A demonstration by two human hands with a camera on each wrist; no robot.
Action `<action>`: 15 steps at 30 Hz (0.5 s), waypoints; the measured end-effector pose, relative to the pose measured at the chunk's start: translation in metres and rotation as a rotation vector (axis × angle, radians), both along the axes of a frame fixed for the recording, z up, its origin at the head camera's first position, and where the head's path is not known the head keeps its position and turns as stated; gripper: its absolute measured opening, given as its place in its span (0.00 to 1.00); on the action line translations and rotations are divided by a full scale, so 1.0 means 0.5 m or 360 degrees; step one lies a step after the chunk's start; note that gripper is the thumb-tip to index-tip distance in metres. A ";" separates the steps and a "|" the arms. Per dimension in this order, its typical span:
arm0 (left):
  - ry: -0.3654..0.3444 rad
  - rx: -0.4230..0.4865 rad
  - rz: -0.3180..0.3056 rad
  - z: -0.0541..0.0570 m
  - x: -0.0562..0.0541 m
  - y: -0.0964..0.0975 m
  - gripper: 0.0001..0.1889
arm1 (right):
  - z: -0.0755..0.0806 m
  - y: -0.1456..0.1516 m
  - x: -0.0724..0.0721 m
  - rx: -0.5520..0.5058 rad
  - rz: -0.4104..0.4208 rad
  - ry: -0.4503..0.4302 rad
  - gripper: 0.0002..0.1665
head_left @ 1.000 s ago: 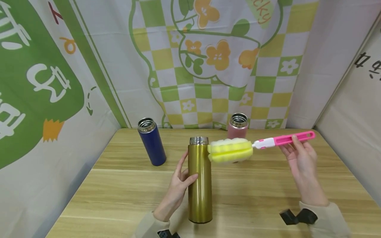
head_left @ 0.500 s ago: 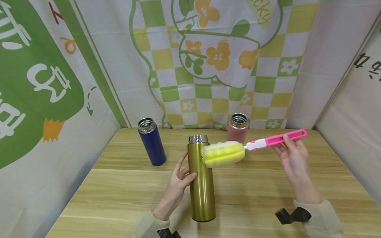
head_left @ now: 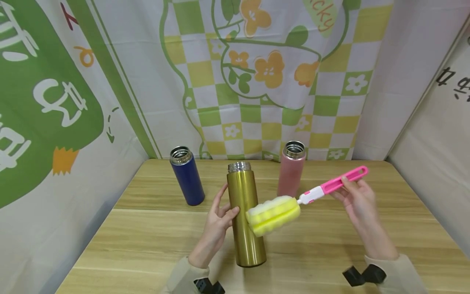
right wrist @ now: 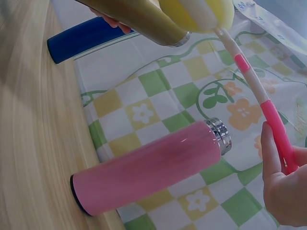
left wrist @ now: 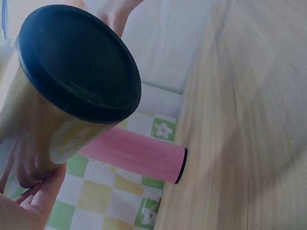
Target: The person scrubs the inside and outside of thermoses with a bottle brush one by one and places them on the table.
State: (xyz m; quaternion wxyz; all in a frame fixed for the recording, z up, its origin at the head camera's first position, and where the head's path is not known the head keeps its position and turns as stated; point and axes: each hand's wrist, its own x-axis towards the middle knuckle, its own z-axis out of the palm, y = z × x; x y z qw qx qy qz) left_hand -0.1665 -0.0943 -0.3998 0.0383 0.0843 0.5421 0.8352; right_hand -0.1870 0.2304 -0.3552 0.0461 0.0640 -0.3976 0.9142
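Note:
My left hand (head_left: pixel 217 224) grips a gold thermos bottle (head_left: pixel 242 194) around its side. The bottle has no lid, and its steel neck points up and slightly left. In the left wrist view its black base (left wrist: pixel 81 62) faces the camera, held above the table. My right hand (head_left: pixel 361 208) pinches the pink handle (head_left: pixel 345 179) of a bottle brush. The brush's yellow and white sponge head (head_left: pixel 273 214) hangs down to the left and overlaps the gold bottle's right side in the head view. Some right-hand fingers are hidden behind the handle.
A lidless blue thermos (head_left: pixel 187 179) stands at the back left of the wooden table (head_left: pixel 147 245). At the back right, behind the brush, stands a lidless pink thermos (head_left: pixel 291 175). Printed cloth (head_left: pixel 271 126) hangs behind the table, with more on both sides.
The brush has moved left and down, its head dropping from near the bottle's neck to its middle. The gold bottle has risen slightly and tilted, its top leaning left.

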 end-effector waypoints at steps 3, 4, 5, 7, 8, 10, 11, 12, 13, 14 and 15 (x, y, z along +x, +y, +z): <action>0.0001 0.0009 0.0016 0.000 -0.004 -0.002 0.40 | -0.002 0.001 0.002 0.0080 0.0020 -0.0016 0.04; 0.0002 0.0006 0.0022 0.000 -0.005 -0.002 0.40 | -0.002 0.001 0.003 0.0117 0.0021 -0.0022 0.04; 0.0005 0.0007 0.0026 0.000 -0.006 -0.003 0.40 | -0.002 0.001 0.003 0.0140 0.0028 -0.0029 0.05; 0.0006 0.0009 0.0036 0.001 -0.008 -0.004 0.40 | -0.003 0.000 0.004 0.0200 0.0036 -0.0019 0.05; 0.0010 0.0004 0.0041 0.001 -0.009 -0.004 0.41 | -0.003 0.000 0.005 0.0231 0.0038 -0.0010 0.05; 0.0004 0.0004 0.0055 0.000 -0.011 -0.005 0.41 | -0.003 -0.002 0.006 0.0278 0.0060 0.0026 0.05; 0.0002 0.0005 0.0062 0.000 -0.012 -0.005 0.41 | -0.004 -0.003 0.006 0.0300 0.0074 0.0049 0.05; -0.0003 0.0005 0.0070 0.000 -0.013 -0.005 0.41 | -0.004 -0.004 0.006 0.0323 0.0089 0.0074 0.05; -0.0002 0.0004 0.0077 0.000 -0.014 -0.005 0.41 | -0.004 -0.004 0.006 0.0343 0.0101 0.0093 0.06; -0.0005 0.0006 0.0084 -0.001 -0.015 -0.005 0.40 | -0.004 -0.005 0.006 0.0365 0.0111 0.0107 0.06; -0.0007 0.0008 0.0090 -0.001 -0.016 -0.004 0.40 | -0.005 -0.006 0.006 0.0384 0.0119 0.0121 0.06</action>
